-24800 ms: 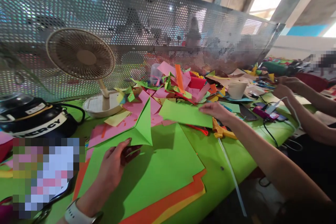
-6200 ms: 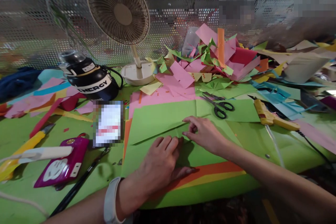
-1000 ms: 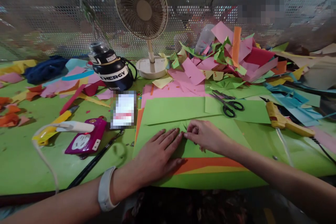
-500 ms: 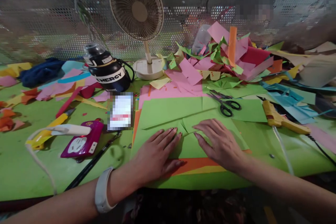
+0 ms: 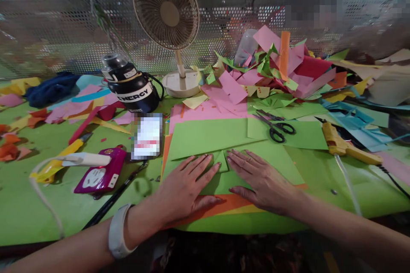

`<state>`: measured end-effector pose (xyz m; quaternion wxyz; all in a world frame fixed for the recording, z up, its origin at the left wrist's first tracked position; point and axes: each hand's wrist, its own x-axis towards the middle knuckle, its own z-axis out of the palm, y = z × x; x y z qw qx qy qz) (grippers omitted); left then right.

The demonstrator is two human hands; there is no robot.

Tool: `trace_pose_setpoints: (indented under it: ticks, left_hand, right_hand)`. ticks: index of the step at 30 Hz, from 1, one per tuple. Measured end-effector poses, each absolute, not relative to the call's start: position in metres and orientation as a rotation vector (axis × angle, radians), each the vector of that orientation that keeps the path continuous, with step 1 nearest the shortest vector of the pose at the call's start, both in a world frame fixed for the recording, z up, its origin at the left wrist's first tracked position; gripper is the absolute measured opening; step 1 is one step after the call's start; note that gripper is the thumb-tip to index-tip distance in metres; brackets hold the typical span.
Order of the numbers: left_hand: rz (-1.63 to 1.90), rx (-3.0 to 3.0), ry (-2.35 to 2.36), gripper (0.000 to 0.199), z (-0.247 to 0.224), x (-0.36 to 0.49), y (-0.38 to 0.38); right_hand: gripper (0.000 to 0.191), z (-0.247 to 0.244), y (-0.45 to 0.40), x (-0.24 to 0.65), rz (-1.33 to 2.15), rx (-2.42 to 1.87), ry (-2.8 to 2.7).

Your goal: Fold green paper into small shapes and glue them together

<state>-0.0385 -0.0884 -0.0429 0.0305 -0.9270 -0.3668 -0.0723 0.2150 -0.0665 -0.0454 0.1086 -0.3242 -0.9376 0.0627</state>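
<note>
A small folded piece of green paper (image 5: 221, 163) lies between my hands, most of it covered by my fingers. My left hand (image 5: 188, 183) rests flat with fingers stretched out over its left side. On its right side my right hand (image 5: 256, 177) presses down, palm low and fingers extended. Beneath both are larger green sheets (image 5: 205, 136), with orange paper (image 5: 224, 203) and yellow paper showing along the near edge. Black-handled scissors (image 5: 280, 130) lie on the sheets beyond my right hand.
Right of the sheets is a yellow glue gun (image 5: 344, 143). Paper scraps (image 5: 265, 68) heap at the back. A fan (image 5: 181, 83), a black bottle (image 5: 136, 91), a phone (image 5: 147, 136), a purple power bank (image 5: 101, 170) and a yellow cutter (image 5: 68, 148) stand or lie to the left.
My right hand has flattened from a raised, curled pose onto the green paper and shifted slightly left. My left hand has moved a little to the left, staying flat.
</note>
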Motion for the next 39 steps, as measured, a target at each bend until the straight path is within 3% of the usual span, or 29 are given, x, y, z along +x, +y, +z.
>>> trace_pose_setpoints:
  ticks: [9,34,39]
  left_hand:
    - [-0.375,-2.737,-1.110,0.030,-0.040,-0.025,-0.077]
    - [-0.524,-2.750,-0.976,0.041,-0.042,-0.021,-0.095]
    - [-0.525,-2.742,-0.955,0.042,-0.047,-0.023,-0.094]
  right_hand:
    - [0.059,-0.046,-0.067,0.214,0.175,-0.931,-2.720]
    - [0.057,-0.041,-0.068,0.210,0.095,-0.943,-2.765]
    - [0.065,-0.045,-0.068,0.211,0.074,-0.923,-2.732]
